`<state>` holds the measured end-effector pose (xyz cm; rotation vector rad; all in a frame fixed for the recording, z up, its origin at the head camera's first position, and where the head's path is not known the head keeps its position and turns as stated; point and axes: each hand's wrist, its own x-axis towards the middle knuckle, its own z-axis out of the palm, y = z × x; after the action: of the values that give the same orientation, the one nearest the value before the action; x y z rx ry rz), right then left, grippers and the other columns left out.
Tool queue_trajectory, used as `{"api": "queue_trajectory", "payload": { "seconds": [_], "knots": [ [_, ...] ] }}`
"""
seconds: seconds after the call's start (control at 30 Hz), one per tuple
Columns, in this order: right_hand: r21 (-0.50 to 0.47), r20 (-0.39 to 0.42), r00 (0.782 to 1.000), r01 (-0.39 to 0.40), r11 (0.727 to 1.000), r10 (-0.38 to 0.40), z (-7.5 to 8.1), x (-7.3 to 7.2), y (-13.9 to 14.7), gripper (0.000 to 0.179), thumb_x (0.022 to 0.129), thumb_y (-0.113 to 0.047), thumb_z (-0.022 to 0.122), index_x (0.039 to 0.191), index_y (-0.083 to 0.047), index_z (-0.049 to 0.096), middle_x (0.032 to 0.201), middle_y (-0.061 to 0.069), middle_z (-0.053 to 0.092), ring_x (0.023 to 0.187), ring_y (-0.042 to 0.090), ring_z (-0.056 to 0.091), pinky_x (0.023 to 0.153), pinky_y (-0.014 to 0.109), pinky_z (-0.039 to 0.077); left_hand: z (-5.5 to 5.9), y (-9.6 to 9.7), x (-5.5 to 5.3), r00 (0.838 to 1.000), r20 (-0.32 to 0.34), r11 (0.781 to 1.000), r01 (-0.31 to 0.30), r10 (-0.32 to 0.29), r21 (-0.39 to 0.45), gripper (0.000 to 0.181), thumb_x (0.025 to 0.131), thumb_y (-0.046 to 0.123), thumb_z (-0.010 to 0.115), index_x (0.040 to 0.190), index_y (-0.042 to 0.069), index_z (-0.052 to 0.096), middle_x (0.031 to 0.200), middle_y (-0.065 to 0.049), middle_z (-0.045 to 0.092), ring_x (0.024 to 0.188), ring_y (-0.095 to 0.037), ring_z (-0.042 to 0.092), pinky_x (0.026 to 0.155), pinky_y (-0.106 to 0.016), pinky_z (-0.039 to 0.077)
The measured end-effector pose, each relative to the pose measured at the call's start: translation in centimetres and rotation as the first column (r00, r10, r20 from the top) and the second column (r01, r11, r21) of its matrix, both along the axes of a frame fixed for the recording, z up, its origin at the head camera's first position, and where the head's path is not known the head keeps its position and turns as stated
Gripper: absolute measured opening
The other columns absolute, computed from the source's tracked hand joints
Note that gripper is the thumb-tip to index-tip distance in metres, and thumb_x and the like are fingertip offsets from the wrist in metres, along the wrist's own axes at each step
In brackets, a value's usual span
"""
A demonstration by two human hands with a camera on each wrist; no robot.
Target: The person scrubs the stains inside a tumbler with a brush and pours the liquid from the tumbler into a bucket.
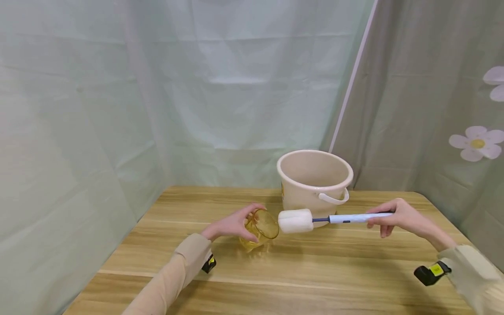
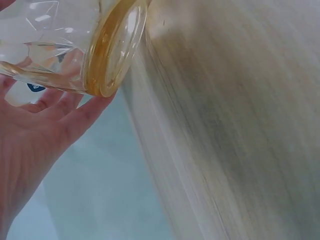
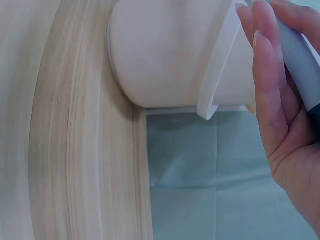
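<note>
Pale green curtains (image 1: 252,87) hang behind and beside a wood-grain worktop (image 1: 315,284), and in the head view a cream bucket (image 1: 301,197) stands near its far edge, right of the middle, with its white handle (image 1: 334,201) hanging down the front. Toward the bucket's left, well in from the worktop's left edge, the left hand (image 1: 236,223) grips an amber glass (image 1: 261,227), tilted so that its mouth faces right; whether the glass touches the wood I cannot tell. From the right edge's side, the right hand (image 1: 401,218) pinches a brush (image 1: 334,218) near the end of its light blue grip, the white sponge head (image 1: 295,221) just beside the glass's rim. The hands are well apart. Held so far back, the brush could swing off line, and its head might then knock the rim instead of going in. The left wrist view shows fingers spread beneath the smooth glass; a sideways push, or a wet surface, could make it slide or turn out of that hold. In the right wrist view the grip lies between thumb and fingers, the sponge out of sight, with the bucket near the worktop's edge: a wide sweep of the arm might catch its handle.
</note>
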<state>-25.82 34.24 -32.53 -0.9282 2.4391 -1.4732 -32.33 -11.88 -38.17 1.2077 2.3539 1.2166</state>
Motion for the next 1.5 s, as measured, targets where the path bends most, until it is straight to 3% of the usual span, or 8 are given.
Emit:
{"api": "queue_trajectory", "payload": {
  "seconds": [0.27, 0.43, 0.57, 0.8, 0.9, 1.1, 1.33, 1.5],
  "knots": [
    [-0.012, -0.017, 1.000, 0.003, 1.000, -0.003, 0.3, -0.4, -1.7, 0.018, 0.085, 0.002, 0.058, 0.101, 0.008, 0.063, 0.080, 0.016, 0.065, 0.051, 0.026, 0.059, 0.046, 0.041, 0.048, 0.4, 0.2, 0.0, 0.999, -0.025, 0.999, 0.037, -0.037, 0.000, 0.085, 0.064, 0.017, 0.081, 0.134, 0.019, 0.033, 0.116, -0.016, 0.045, 0.105, -0.033, 0.045, 0.083, -0.041, 0.040],
    [-0.012, -0.014, 1.000, -0.007, 1.000, 0.007, 0.2, -0.7, -2.4, 0.018, 0.085, 0.002, 0.058, 0.101, 0.010, 0.062, 0.080, 0.013, 0.066, 0.050, 0.025, 0.059, 0.046, 0.043, 0.047, 1.8, 0.5, 1.2, 0.998, -0.003, 0.998, 0.060, -0.060, 0.025, 0.081, 0.065, 0.004, 0.079, 0.132, 0.009, 0.033, 0.111, -0.021, 0.047, 0.102, -0.032, 0.047, 0.082, -0.049, 0.039],
    [0.000, -0.012, 1.000, -0.010, 1.000, 0.010, 0.1, -0.9, -2.9, 0.019, 0.085, 0.001, 0.059, 0.101, 0.009, 0.063, 0.079, 0.013, 0.066, 0.050, 0.027, 0.059, 0.046, 0.043, 0.047, 2.6, 0.6, 1.9, 0.999, 0.007, 0.998, 0.053, -0.053, 0.018, 0.080, 0.065, 0.001, 0.078, 0.131, 0.006, 0.034, 0.109, -0.017, 0.049, 0.100, -0.026, 0.048, 0.082, -0.052, 0.037],
    [0.019, -0.034, 0.999, -0.025, 0.999, 0.026, 0.0, -1.4, -3.6, 0.018, 0.083, -0.001, 0.062, 0.100, 0.006, 0.064, 0.077, 0.012, 0.066, 0.049, 0.026, 0.059, 0.044, 0.042, 0.047, 0.7, 0.4, 0.3, 0.999, -0.014, 0.999, 0.049, -0.049, 0.012, 0.083, 0.066, 0.010, 0.080, 0.134, 0.013, 0.031, 0.112, -0.018, 0.049, 0.102, -0.033, 0.048, 0.081, -0.049, 0.039],
    [0.018, -0.030, 0.999, -0.044, 0.999, 0.045, 0.0, -1.5, -3.8, 0.018, 0.083, -0.001, 0.062, 0.100, 0.006, 0.064, 0.077, 0.013, 0.066, 0.049, 0.026, 0.059, 0.044, 0.042, 0.047, 0.2, 0.3, -0.2, 0.998, -0.021, 0.998, 0.056, -0.056, 0.004, 0.084, 0.067, 0.016, 0.080, 0.134, 0.017, 0.031, 0.113, -0.013, 0.050, 0.103, -0.034, 0.048, 0.082, -0.045, 0.040],
    [0.028, -0.026, 0.998, -0.049, 0.998, 0.050, 0.0, -1.6, -4.0, 0.018, 0.084, -0.002, 0.062, 0.100, 0.006, 0.064, 0.077, 0.013, 0.066, 0.049, 0.029, 0.059, 0.045, 0.042, 0.047, 0.2, 0.4, -0.2, 0.998, -0.050, 0.999, 0.040, -0.042, -0.030, 0.084, 0.066, 0.024, 0.081, 0.134, 0.022, 0.032, 0.114, -0.002, 0.050, 0.105, -0.029, 0.049, 0.083, -0.037, 0.039],
    [0.066, -0.019, 0.999, -0.035, 0.997, 0.037, 0.0, -1.8, -4.5, 0.020, 0.084, -0.005, 0.063, 0.101, 0.006, 0.064, 0.077, 0.012, 0.066, 0.049, 0.028, 0.059, 0.044, 0.042, 0.047, 0.3, 0.5, -0.2, 0.998, -0.068, 0.998, 0.015, -0.019, -0.060, 0.084, 0.065, 0.027, 0.082, 0.133, 0.025, 0.033, 0.114, 0.001, 0.049, 0.103, -0.016, 0.047, 0.085, -0.034, 0.038],
    [0.074, -0.013, 0.999, -0.037, 0.997, 0.038, -0.1, -1.9, -4.9, 0.020, 0.084, -0.007, 0.063, 0.100, 0.004, 0.065, 0.077, 0.011, 0.066, 0.049, 0.027, 0.059, 0.044, 0.043, 0.047, 0.4, 0.6, -0.2, 0.997, -0.073, 0.998, 0.019, -0.023, -0.066, 0.084, 0.065, 0.027, 0.082, 0.133, 0.025, 0.034, 0.115, 0.002, 0.047, 0.101, -0.014, 0.047, 0.084, -0.034, 0.038]
  ]
}}
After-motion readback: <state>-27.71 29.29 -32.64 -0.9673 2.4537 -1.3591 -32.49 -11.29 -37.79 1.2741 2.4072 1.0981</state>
